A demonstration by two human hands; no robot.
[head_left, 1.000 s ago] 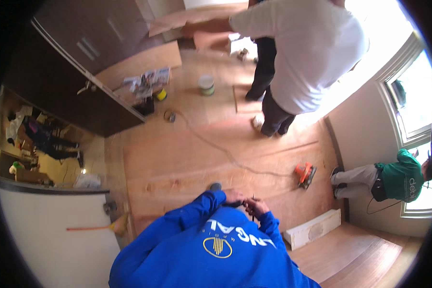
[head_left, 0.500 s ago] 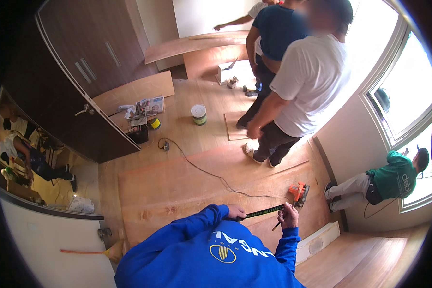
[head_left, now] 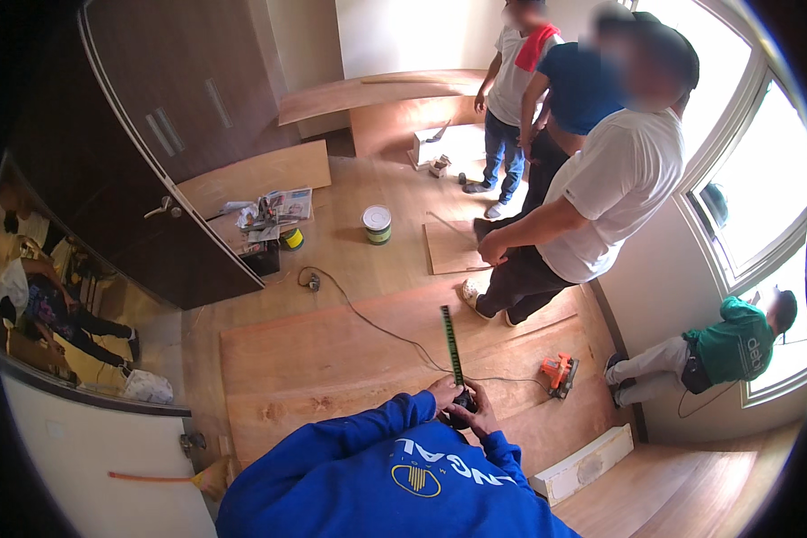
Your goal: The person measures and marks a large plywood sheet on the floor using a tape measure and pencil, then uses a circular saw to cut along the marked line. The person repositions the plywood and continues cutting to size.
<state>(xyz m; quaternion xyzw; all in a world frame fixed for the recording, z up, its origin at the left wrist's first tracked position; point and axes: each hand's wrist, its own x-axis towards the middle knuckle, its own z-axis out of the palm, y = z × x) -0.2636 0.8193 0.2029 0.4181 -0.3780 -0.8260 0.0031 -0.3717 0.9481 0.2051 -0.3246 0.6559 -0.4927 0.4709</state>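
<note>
My left hand (head_left: 443, 393) and my right hand (head_left: 482, 416) are close together in front of my blue sweatshirt. Both are closed around the dark case of a tape measure (head_left: 462, 405). Its green-and-black blade (head_left: 450, 345) sticks out away from me, its tip free over the floor. Below it lies a large reddish plywood sheet (head_left: 332, 341). The pencil-like stick that my right hand held earlier cannot be made out. An orange power tool (head_left: 559, 372) with a black base rests on the plywood to the right of my hands.
A cord (head_left: 368, 314) crosses the plywood. Beyond stand a paint can (head_left: 377, 224), a square board (head_left: 457, 247) and newspapers (head_left: 282, 208). A person in white (head_left: 605, 188) stands ahead beside two others; a person in green (head_left: 735, 341) is by the window. A white panel (head_left: 587, 462) lies right.
My right hand has moved left from the blade's end to the case beside my left hand. The blade has swung from pointing right to pointing ahead. A person at the back has stepped into fuller view.
</note>
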